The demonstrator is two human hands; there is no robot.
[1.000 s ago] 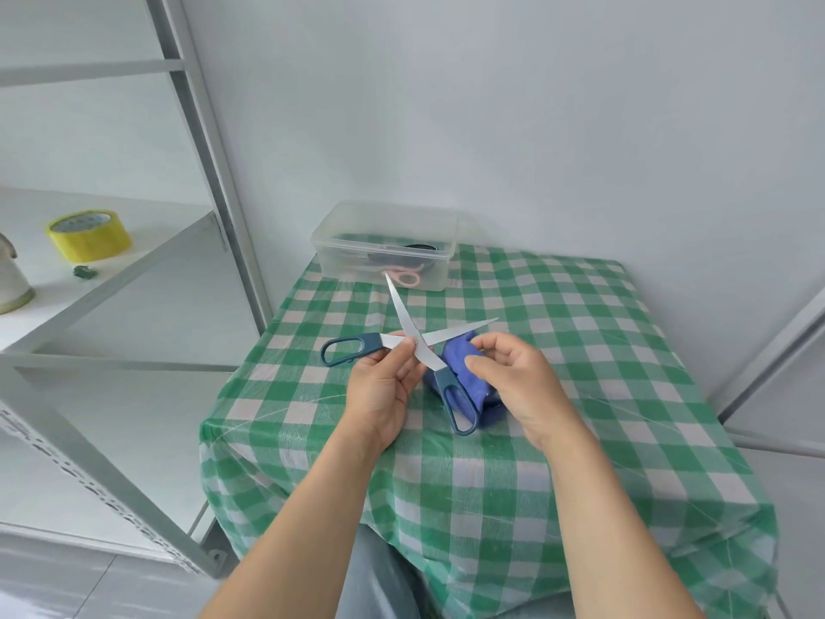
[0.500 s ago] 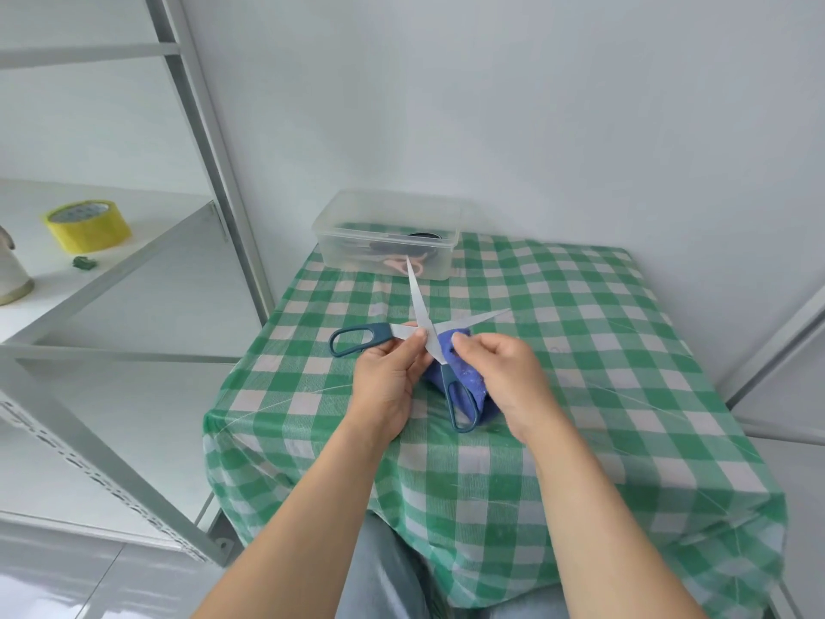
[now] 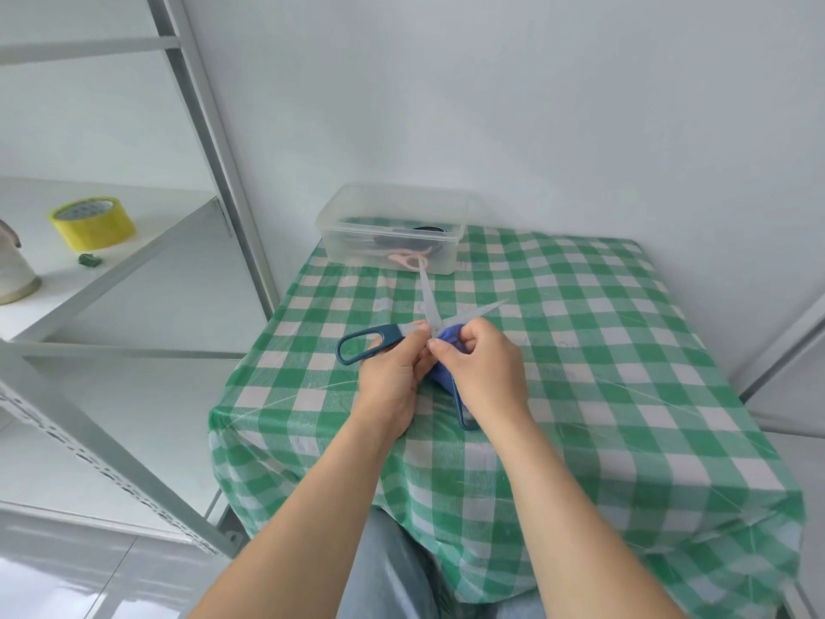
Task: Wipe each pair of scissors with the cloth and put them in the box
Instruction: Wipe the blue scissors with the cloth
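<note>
Green-checked tablecloth (image 3: pixel 589 350) meets a white wall (image 3: pixel 535 105), clear box (image 3: pixel 357 216) at its back; left hand (image 3: pixel 390 382) pinches the spread scissors (image 3: pixel 393 335), right hand (image 3: pixel 489 373) pinches the blue cloth (image 3: pixel 447 342).

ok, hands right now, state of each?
Left hand: closed, gripping the open blue scissors near the pivot.
Right hand: closed, pinching the blue cloth against a blade.

Nothing can be read here: no words, brand or number. Far out beyond the left hand (image 3: pixel 392 378), the yellow tape roll (image 3: pixel 91 224) on the shelf (image 3: pixel 147 245) has core markings too small to read.
</note>
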